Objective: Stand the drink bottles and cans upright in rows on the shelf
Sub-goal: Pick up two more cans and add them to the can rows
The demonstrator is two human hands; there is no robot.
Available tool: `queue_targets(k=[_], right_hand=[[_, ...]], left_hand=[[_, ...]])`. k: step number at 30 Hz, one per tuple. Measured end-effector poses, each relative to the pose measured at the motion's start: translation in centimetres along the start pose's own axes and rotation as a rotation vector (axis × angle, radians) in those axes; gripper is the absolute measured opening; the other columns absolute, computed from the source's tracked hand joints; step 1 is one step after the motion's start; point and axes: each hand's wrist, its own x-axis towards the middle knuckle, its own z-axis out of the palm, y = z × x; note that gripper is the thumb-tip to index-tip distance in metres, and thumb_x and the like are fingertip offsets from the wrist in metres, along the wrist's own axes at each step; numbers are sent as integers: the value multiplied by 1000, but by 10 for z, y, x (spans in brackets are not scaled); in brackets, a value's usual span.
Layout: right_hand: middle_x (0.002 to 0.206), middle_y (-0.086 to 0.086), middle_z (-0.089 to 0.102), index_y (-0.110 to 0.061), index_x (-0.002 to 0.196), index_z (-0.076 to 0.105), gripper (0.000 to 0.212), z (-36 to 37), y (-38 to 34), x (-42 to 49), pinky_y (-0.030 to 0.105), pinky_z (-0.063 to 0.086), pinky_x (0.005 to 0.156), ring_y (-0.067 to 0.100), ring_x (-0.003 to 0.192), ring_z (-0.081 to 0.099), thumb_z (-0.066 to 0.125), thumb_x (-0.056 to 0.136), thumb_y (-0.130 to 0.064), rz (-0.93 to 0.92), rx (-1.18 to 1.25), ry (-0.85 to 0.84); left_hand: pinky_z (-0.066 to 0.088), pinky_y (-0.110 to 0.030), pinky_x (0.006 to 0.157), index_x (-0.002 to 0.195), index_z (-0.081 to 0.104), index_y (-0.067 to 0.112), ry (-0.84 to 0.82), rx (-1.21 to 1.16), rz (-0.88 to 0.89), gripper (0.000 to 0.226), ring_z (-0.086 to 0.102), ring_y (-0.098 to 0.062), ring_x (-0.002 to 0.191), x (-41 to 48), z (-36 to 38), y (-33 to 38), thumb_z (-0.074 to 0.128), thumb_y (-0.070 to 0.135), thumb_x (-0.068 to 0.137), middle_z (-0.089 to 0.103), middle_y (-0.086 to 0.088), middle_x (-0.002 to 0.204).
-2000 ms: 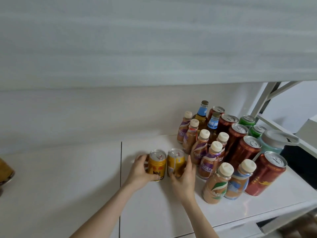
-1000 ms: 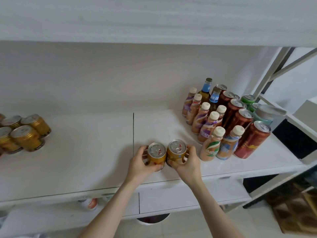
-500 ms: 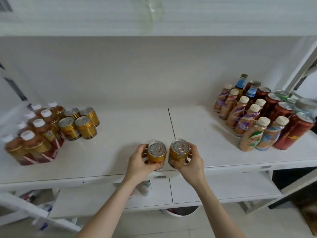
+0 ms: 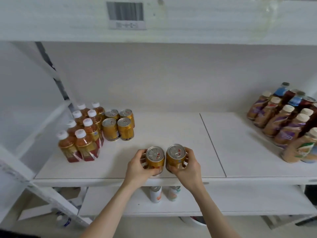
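Observation:
My left hand [image 4: 138,167] grips one small golden can [image 4: 155,160], and my right hand [image 4: 187,166] grips a second golden can [image 4: 175,156]. Both cans are upright, side by side, near the front edge of the white shelf [image 4: 171,127]. At the left back stands a group of golden cans [image 4: 118,124] next to several amber tea bottles with white caps [image 4: 82,133]. Rows of brown and purple bottles [image 4: 283,121] stand at the right end.
A white diagonal frame brace [image 4: 51,69] runs along the left side. An upper shelf edge with a barcode label [image 4: 126,14] hangs overhead. On the lower shelf stand two pale cans [image 4: 163,193]. A seam [image 4: 211,143] splits the shelf boards.
Both hands have carried the two golden cans leftward along the shelf, away from the bottle rows at the right. The left group of cans and tea bottles has come into view.

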Motion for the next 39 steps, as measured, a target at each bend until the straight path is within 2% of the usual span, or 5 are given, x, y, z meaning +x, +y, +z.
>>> queue_targets(k=[5, 15, 24, 32, 39], right_hand=[[97, -22, 62, -33, 112, 46, 67, 59, -19, -5, 12, 46, 72, -7, 92, 57, 87, 60, -22, 34, 1, 18], [93, -18, 60, -27, 117, 47, 69, 149, -45, 9, 18, 45, 73, 0, 84, 57, 85, 61, -23, 86, -34, -2], [99, -15, 62, -24, 119, 47, 70, 174, -45, 38, 9, 43, 70, -5, 86, 57, 86, 60, -21, 73, -29, -58], [101, -18, 64, -33, 116, 48, 65, 182, -40, 60, 17, 51, 78, -8, 93, 59, 83, 63, -20, 74, 5, -124], [102, -21, 62, -30, 121, 47, 66, 196, -43, 70, 10, 48, 76, -9, 94, 58, 82, 66, -20, 55, 18, -151]], left_hand=[[43, -3, 65, 108, 53, 28, -11, 31, -7, 66, 60, 1, 89, 16, -57, -23, 90, 14, 55, 62, 15, 97], [51, -38, 90, 107, 49, 34, 70, 90, -28, 67, 61, -16, 102, 53, -119, -70, 88, 29, 52, 62, 10, 110], [48, -38, 98, 129, 50, 25, 238, 144, 88, 79, 56, -20, 116, 64, -111, -78, 87, 30, 60, 63, 1, 124], [55, -33, 62, 123, 57, 10, 323, 564, 33, 76, 71, -28, 79, 65, -114, -75, 79, 52, 64, 74, -10, 92], [56, -34, 58, 132, 45, 0, 311, 693, 22, 83, 71, -30, 76, 79, -117, -72, 76, 47, 72, 73, -16, 89]])
